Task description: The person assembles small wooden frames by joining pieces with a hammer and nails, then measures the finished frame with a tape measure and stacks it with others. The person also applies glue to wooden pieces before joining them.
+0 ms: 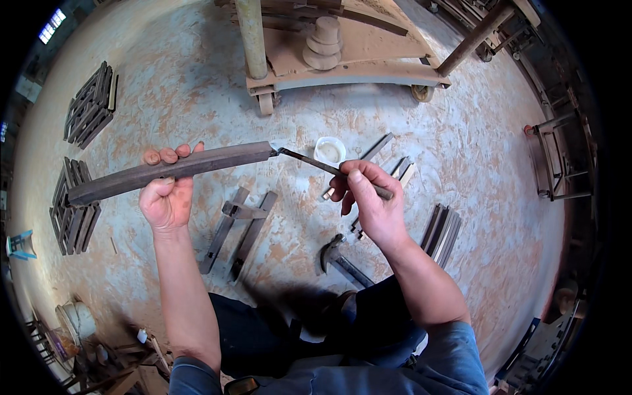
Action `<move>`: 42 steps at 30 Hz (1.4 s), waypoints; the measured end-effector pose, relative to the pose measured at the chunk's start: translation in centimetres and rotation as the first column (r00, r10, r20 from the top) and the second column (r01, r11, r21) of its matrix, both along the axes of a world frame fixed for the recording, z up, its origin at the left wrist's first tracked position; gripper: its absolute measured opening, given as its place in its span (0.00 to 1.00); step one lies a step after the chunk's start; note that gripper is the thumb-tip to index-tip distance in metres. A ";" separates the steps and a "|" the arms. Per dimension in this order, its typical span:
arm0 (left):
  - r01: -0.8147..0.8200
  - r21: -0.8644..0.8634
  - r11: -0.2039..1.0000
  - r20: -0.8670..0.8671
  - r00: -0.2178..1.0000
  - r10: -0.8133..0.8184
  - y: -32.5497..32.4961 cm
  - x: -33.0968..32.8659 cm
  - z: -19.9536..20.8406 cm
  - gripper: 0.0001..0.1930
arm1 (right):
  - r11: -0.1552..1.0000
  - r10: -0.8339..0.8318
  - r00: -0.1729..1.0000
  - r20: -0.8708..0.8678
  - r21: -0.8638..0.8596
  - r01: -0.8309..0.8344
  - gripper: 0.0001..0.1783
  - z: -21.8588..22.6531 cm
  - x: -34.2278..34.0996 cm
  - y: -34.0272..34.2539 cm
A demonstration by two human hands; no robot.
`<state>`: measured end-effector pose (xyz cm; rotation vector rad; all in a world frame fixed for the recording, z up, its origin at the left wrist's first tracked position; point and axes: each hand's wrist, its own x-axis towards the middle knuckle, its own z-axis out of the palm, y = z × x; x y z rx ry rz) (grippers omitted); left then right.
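Note:
My left hand (170, 191) is closed around the middle of a long, dark wooden bar (224, 157), held slightly tilted with its right end higher. In my right hand (370, 197) is a thin dark brush (315, 162), gripped like a pen. The brush tip meets the right end of the bar, where a small tenon seems to stick out. Just beyond the brush, a white plastic tub (329, 151) with pale contents stands on the floor. Below the bar lie two dark wooden pieces joined by a crosspiece (242, 210).
A claw hammer (343, 262) lies before my knees. Dark wooden strips (442, 230) are bundled at the right, and loose strips (378, 148) lie near the tub. Slatted frames (92, 105) are stacked at the left. A wheeled cart (349, 80) stands ahead. A white bucket (78, 319) sits at lower left.

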<state>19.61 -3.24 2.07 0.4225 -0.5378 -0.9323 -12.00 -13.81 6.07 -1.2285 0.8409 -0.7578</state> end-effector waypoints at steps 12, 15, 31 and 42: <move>-0.193 0.319 0.928 -0.053 0.974 0.220 -0.6 -0.5 0.3 0.16 | 0.965 0.013 1.000 -0.012 -0.263 -0.016 0.09 -0.1 -0.4 0.3; -0.210 0.343 0.916 -0.068 0.967 0.247 -0.8 -0.4 -0.5 0.16 | 0.878 0.085 0.994 -0.072 -0.466 -0.109 0.08 -0.8 -0.1 0.5; -0.375 0.569 0.732 0.122 0.919 0.375 -1.4 -0.4 -1.6 0.12 | 0.690 0.089 0.982 -0.168 -0.700 -0.183 0.11 -1.2 -0.2 -0.3; -0.354 0.673 0.649 0.041 0.894 0.446 -1.5 -0.4 -2.1 0.18 | 0.571 0.134 0.968 -0.214 -0.782 -0.252 0.17 -2.1 1.1 0.1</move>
